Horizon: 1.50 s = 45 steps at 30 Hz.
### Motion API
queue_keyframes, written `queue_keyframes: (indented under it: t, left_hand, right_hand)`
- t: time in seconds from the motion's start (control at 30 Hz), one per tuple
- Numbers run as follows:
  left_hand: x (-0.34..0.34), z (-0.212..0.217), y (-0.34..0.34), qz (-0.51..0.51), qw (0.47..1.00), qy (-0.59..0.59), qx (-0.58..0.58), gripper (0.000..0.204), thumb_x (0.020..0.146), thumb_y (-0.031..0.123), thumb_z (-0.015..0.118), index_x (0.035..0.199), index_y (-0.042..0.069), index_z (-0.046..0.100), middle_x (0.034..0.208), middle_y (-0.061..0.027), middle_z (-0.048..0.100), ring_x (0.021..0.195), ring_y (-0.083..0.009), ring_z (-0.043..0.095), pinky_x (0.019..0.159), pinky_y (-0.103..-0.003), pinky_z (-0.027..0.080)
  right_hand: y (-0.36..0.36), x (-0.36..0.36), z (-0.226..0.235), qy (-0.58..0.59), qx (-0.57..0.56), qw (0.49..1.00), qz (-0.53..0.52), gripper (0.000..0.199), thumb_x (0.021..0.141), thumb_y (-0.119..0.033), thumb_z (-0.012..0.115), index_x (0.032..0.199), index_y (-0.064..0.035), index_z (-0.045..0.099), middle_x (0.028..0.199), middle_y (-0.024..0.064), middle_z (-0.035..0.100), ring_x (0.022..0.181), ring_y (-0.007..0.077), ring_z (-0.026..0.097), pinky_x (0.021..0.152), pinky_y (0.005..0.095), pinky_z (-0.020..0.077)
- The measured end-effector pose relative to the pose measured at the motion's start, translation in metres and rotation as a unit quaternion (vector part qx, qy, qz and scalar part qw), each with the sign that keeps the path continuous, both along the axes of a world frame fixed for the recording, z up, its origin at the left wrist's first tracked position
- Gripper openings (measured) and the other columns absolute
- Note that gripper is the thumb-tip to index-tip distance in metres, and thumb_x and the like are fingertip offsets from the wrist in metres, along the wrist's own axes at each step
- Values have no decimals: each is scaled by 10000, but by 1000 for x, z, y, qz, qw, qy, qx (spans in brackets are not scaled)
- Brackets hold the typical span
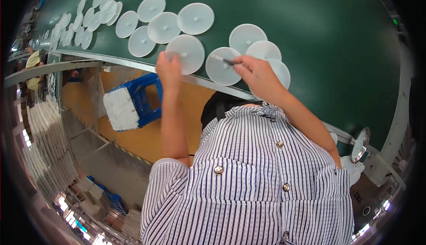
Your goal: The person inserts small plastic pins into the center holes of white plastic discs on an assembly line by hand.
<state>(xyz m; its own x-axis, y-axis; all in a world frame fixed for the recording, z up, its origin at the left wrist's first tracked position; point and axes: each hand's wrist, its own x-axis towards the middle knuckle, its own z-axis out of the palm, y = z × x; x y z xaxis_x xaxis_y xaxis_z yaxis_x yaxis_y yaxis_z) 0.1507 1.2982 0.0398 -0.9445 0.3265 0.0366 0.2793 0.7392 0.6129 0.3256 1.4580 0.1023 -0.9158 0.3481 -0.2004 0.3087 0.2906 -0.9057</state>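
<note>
My left hand [170, 71] pinches the near left edge of a translucent white plastic disc [190, 52], at the table's front edge. Between the thumb and fingers of my right hand [256, 73] is a small dark-handled tool [227, 62]. A pale flat piece extends left from its tip, over another white disc [217, 74] lying close by; whether it touches that disc I cannot tell. More discs lie just beyond and to the right of my right hand, among them an upper one [247, 37] and one partly behind my wrist [281, 73].
Many similar discs [151, 8] spread leftward across the green tabletop [319, 36]. A metal rail [111, 60] runs along its front edge. Below stands a blue stool [144, 96] with a whitish top. At the lower right, a shiny round object [360, 145] sits by the table corner.
</note>
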Motion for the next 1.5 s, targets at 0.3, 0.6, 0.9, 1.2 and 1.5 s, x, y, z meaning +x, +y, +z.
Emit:
queue_keyframes:
  t: [0.3, 0.6, 0.9, 1.2, 1.5]
  left_hand:
    - [39, -25, 42, -409, 895, 179, 23, 405, 704, 35, 556, 1101, 116, 536, 1205, -74, 479, 1145, -281, 407, 918, -423, 314]
    - [129, -60, 118, -460, 880, 112, -47, 367, 730, 126, 505, 1091, 75, 541, 1244, -103, 434, 982, -317, 434, 796, -426, 366]
    - [175, -47, 160, -555, 830, -9, 56, 542, 614, -35, 668, 1125, -7, 490, 1098, -174, 450, 959, -325, 467, 790, -351, 434]
    - [102, -29, 124, -411, 847, -338, -10, 295, 813, 56, 494, 1089, -43, 525, 951, -103, 601, 829, -150, 566, 749, -274, 446]
    - [111, -45, 109, -274, 884, -354, 135, 259, 840, 77, 411, 1031, -41, 540, 988, -161, 542, 910, -244, 537, 805, -317, 414]
  right_hand:
    - [8, 36, -85, 93, 314, 941, -86, 243, 667, -66, 646, 873, -81, 520, 995, 54, 569, 997, 238, 494, 815, 362, 368]
    - [50, 94, -105, 45, 417, 897, -142, 80, 762, -129, 498, 834, -135, 534, 1101, -37, 578, 1040, 201, 490, 866, 378, 320]
    - [71, 194, -80, -101, 489, 813, -298, 200, 822, -139, 500, 1007, -91, 558, 1004, 32, 616, 960, 254, 539, 812, 386, 384]
    - [29, 132, -27, -92, 80, 966, -226, 262, 824, -172, 522, 1076, -146, 586, 820, 135, 629, 697, 311, 587, 641, 381, 459]
    - [24, 114, -43, -51, 148, 978, -137, 194, 804, -168, 551, 977, -142, 636, 722, 97, 637, 620, 277, 596, 548, 359, 464]
